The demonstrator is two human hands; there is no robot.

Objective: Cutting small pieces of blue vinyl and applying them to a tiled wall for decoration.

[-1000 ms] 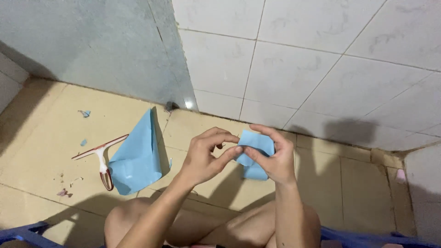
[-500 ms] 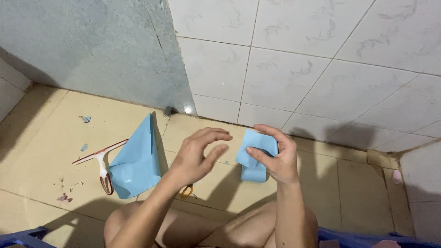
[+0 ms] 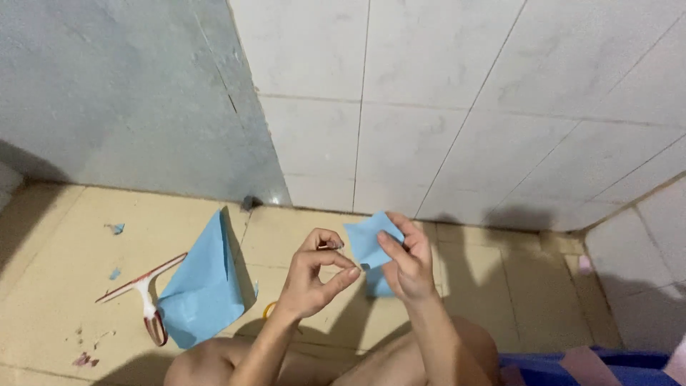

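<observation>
A: Above the tiled floor (image 3: 64,286), what is gripped?
B: A small blue paper (image 3: 368,239) is pinched by the right hand (image 3: 407,264); its lower edge is touched by the curled left hand (image 3: 314,279), with room all around.

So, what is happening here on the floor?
A person sits on a tiled floor and works a small piece of blue paper with bare hands. The right hand holds the paper up, and the left hand pinches at its lower edge. A larger blue sheet, partly folded, lies on the floor to the left, beside a small squeegee.
</observation>
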